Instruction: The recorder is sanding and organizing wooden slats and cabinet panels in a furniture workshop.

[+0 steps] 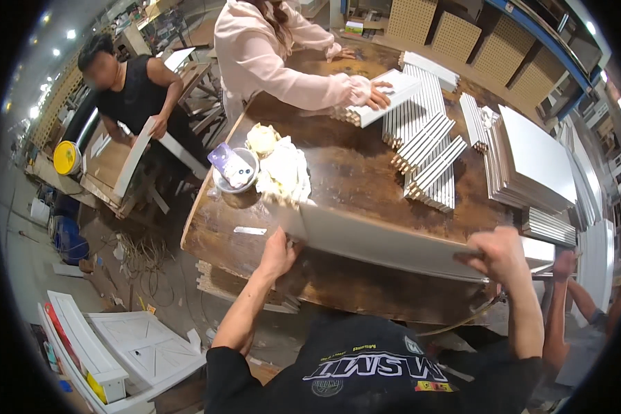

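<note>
Both ends of one long white panel [386, 241] are gripped, my left hand [277, 254] and right hand [500, 254] closed on it at the bench's [352, 165] near edge, many stacked white slats [428, 152] apparently still waiting farther back.

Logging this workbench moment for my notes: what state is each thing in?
Long white panel: held at both ends, tilted on edge over the table.
Left hand: gripping the panel's end.
Right hand: gripping the other end.
Bowl: upright, holding a tube.
White slats: stacked flat.
</note>
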Action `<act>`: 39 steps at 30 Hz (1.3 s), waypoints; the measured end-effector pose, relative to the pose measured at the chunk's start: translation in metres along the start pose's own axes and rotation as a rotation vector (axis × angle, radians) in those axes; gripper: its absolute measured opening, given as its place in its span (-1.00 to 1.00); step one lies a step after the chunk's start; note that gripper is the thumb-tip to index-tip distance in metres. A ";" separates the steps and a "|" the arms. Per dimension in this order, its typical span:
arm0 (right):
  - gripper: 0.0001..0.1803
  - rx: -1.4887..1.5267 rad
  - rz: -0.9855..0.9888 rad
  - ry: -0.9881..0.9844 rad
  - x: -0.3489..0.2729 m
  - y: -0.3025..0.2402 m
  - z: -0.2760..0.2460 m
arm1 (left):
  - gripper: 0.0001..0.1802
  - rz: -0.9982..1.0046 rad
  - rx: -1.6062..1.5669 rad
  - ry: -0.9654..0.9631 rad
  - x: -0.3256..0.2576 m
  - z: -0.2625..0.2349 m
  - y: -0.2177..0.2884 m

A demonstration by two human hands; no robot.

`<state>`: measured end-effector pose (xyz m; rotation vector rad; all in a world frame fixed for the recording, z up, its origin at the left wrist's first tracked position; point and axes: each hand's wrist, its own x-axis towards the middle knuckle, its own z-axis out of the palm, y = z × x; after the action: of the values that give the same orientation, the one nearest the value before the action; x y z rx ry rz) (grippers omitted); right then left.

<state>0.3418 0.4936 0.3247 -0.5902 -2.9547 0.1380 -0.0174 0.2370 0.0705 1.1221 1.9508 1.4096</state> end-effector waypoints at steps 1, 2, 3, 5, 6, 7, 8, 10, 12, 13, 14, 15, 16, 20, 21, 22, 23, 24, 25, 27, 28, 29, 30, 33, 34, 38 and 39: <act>-0.72 -0.014 -0.052 -0.017 -0.010 0.001 0.002 | -0.52 0.012 0.038 -0.004 0.001 0.002 -0.002; -0.72 -0.021 -0.109 -0.038 -0.021 -0.001 0.005 | -0.56 0.016 0.080 -0.005 -0.004 0.002 -0.003; -0.68 -0.065 -0.086 -0.081 -0.028 -0.003 0.005 | -0.56 0.018 0.086 0.002 -0.007 0.005 -0.005; -0.69 -0.066 -0.060 -0.051 -0.025 -0.006 0.001 | -0.59 -0.029 0.003 0.034 -0.005 0.009 0.001; -0.69 -0.072 -0.042 -0.034 -0.022 -0.007 -0.001 | -0.59 -0.022 0.010 0.020 -0.007 0.008 0.009; -0.72 -0.104 -0.015 -0.082 -0.023 -0.007 -0.007 | -0.52 -0.067 0.121 -0.047 -0.002 0.006 0.037; -0.72 -0.115 0.018 -0.071 -0.020 -0.007 -0.010 | -0.46 -0.101 0.233 -0.104 0.006 0.008 0.058; -0.72 -0.062 -0.007 -0.067 -0.019 -0.005 -0.011 | -0.33 -0.123 0.247 -0.155 0.012 0.005 0.053; -0.69 -0.076 -0.088 0.139 -0.008 -0.003 -0.002 | -0.44 0.053 0.492 0.292 0.007 0.009 -0.003; -0.70 -0.065 -0.120 0.321 -0.003 -0.004 -0.003 | -0.37 0.056 0.209 0.304 0.020 0.002 0.030; -0.70 -0.055 -0.172 0.495 -0.004 -0.006 -0.004 | -0.30 0.076 -0.098 0.330 0.030 -0.008 0.068; -0.72 0.003 -0.152 0.711 -0.021 -0.002 -0.006 | -0.22 0.112 -0.388 0.343 0.042 -0.014 0.108; -0.73 0.079 -0.170 0.941 -0.036 0.003 -0.003 | -0.32 0.282 -0.455 0.274 0.053 -0.027 0.109; -0.67 0.167 0.559 1.650 -0.157 0.048 0.021 | -0.43 0.115 -0.313 0.400 0.074 -0.005 0.129; -0.67 0.278 0.742 1.817 -0.185 0.060 0.029 | -0.45 0.095 -0.340 0.431 0.077 -0.008 0.125; -0.68 0.339 0.914 1.812 -0.211 0.077 0.046 | -0.45 0.092 -0.332 0.448 0.078 -0.008 0.125; -0.67 0.405 1.083 1.793 -0.241 0.100 0.073 | -0.45 0.095 -0.365 0.458 0.077 -0.007 0.126; -0.63 0.424 1.151 1.634 -0.286 0.137 0.121 | -0.44 0.101 -0.400 0.462 0.075 -0.005 0.126; -0.57 0.454 1.204 1.470 -0.325 0.172 0.170 | -0.45 0.071 -0.401 0.429 0.073 -0.014 0.114; -0.40 0.283 1.450 1.019 -0.355 0.210 0.237 | -0.49 0.096 -0.381 0.562 0.068 -0.005 0.130; -0.29 0.438 1.319 0.814 -0.330 0.213 0.234 | -0.53 0.048 -0.355 0.532 0.056 -0.044 0.081; -0.10 0.676 1.235 1.035 -0.379 0.253 0.260 | -0.57 0.018 -0.273 0.505 0.067 -0.013 0.120; -0.23 0.387 1.245 0.705 -0.410 0.282 0.262 | -0.57 0.065 -0.323 0.488 0.075 -0.010 0.118; -0.39 0.963 1.303 0.422 -0.307 0.245 0.226 | -0.36 0.005 -0.177 0.522 0.038 -0.029 0.124; -0.36 0.733 1.320 0.636 -0.359 0.283 0.239 | -0.21 0.017 -0.219 0.492 0.057 -0.013 0.132; -0.21 0.824 1.245 0.568 -0.378 0.283 0.240 | -0.53 -0.068 -0.190 0.481 0.051 -0.025 0.142; -0.18 0.893 1.176 0.588 -0.401 0.283 0.248 | -0.33 -0.069 -0.216 0.411 0.053 -0.025 0.144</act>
<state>0.7802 0.5823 0.0055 -1.6522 -1.4122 1.0475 -0.0171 0.2868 0.2174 0.7009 2.0144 1.8744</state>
